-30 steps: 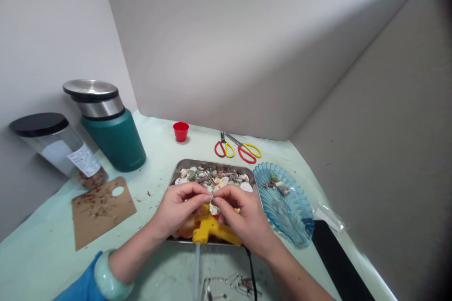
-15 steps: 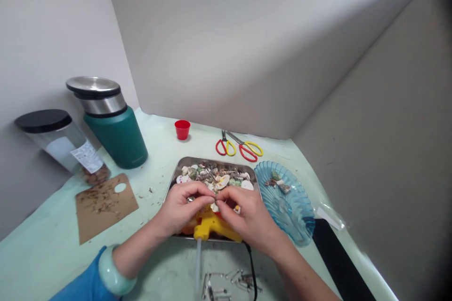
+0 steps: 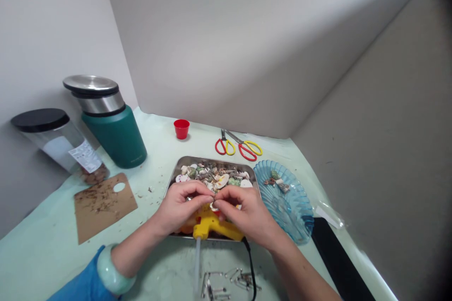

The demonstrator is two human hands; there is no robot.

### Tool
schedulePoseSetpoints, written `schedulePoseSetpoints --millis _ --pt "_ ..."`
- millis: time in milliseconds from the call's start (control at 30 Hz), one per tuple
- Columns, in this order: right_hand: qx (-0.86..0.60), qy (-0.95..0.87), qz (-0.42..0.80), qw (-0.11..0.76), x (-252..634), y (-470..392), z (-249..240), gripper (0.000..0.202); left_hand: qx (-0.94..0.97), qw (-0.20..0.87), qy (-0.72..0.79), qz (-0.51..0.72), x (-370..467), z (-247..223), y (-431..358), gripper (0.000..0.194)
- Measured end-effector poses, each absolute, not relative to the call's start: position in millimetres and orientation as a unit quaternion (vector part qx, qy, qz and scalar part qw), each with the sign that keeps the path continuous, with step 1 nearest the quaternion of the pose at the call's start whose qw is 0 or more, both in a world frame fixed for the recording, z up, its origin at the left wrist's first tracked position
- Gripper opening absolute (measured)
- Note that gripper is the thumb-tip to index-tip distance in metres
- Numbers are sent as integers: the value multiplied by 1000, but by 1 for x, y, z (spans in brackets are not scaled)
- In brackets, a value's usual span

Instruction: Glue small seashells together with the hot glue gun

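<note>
1. Left hand (image 3: 179, 206) and right hand (image 3: 244, 207) pinch a tiny piece (image 3: 213, 197), too small to identify
2. It is above the metal tray (image 3: 181, 162) of shells (image 3: 223, 180)
3. Yellow glue gun (image 3: 209, 226) rests on the tray

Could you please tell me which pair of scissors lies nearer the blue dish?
The larger pair, on the right, lies nearer the blue dish; the smaller pair sits further left, on the red cup's side.
</note>
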State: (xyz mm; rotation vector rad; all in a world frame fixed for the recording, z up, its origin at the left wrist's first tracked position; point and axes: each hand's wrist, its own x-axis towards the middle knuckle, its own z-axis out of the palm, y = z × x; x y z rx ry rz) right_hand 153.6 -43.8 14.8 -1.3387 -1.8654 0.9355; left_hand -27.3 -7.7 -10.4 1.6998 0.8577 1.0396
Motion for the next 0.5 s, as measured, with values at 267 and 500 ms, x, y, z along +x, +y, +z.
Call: schedulePoseSetpoints --millis 267,500 --pt "-531 -693 375 311 151 -44 12 12 706 460 350 409 -27 -11 -7 9" --pt "-552 -655 383 345 145 -44 7 11 667 513 365 398 -27 -12 -8 11"
